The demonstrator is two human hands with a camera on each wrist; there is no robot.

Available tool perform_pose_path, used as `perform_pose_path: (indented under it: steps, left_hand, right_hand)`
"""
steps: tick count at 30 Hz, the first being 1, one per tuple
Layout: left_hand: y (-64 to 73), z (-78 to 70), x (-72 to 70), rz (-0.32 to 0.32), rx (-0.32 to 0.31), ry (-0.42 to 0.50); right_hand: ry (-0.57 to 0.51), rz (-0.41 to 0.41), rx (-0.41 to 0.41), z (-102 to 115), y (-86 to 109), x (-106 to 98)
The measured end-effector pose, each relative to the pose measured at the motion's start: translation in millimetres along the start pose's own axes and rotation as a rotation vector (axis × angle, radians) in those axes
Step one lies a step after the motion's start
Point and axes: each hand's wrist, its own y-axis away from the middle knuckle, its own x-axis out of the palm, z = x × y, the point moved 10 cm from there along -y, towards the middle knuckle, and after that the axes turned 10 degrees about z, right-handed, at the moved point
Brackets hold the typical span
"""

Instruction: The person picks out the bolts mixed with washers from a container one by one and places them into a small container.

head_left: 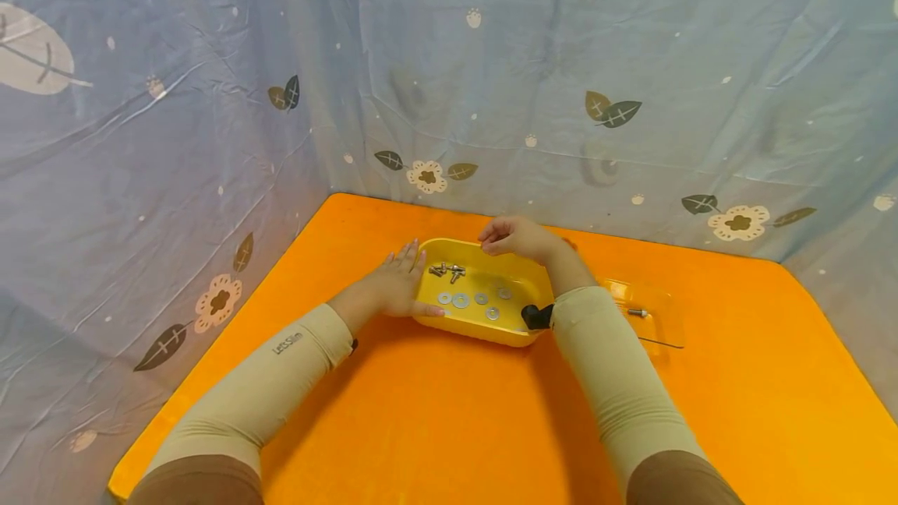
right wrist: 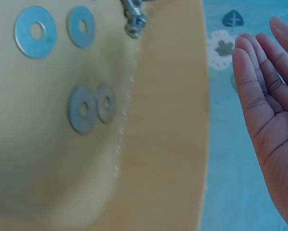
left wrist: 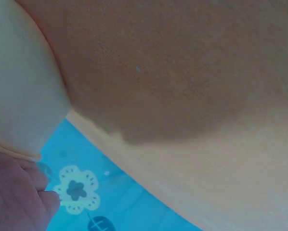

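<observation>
A yellow plastic bin [head_left: 477, 326] holds several flat metal washers [head_left: 460, 301] and a small cluster of bolts [head_left: 449, 270] at its left end. My left hand [head_left: 393, 287] lies against that left end, fingers spread and straight, thumb along the near rim. Above the far rim hovers my right hand [head_left: 522, 238], its fingers loosely bent; nothing shows between them. In the right wrist view the right hand [right wrist: 274, 110] is beyond the bin's wall, palm visible, while washers [right wrist: 35, 32] lie inside the bin. Part of the left hand [left wrist: 19, 192] appears in the left wrist view.
Right of the bin, a clear tray [head_left: 662, 326] sits on the orange table [head_left: 435, 419] with a bolt [head_left: 637, 312] in it. A small red thing [head_left: 571, 244] shows partly behind the right wrist. Patterned curtains [head_left: 505, 100] enclose the table's back and sides.
</observation>
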Motion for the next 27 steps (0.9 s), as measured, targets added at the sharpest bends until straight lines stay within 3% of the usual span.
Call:
perform_pose_path:
  steps: [6, 19, 27]
  left_hand:
    - [-3.7, 2.7, 2.8, -0.002, -0.012, 0.001]
    - [1.2, 0.3, 0.2, -0.009, 0.002, 0.015]
    - [1.6, -0.7, -0.7, -0.020, 0.016, 0.015]
  right_hand:
    - [-0.008, 0.041, 0.010, -4.9, -10.6, 13.9]
    - [-0.045, 0.063, 0.046, -21.4, -20.4, 18.5]
    - [0.098, 0.113, 0.062, -22.8, -24.9, 28.7]
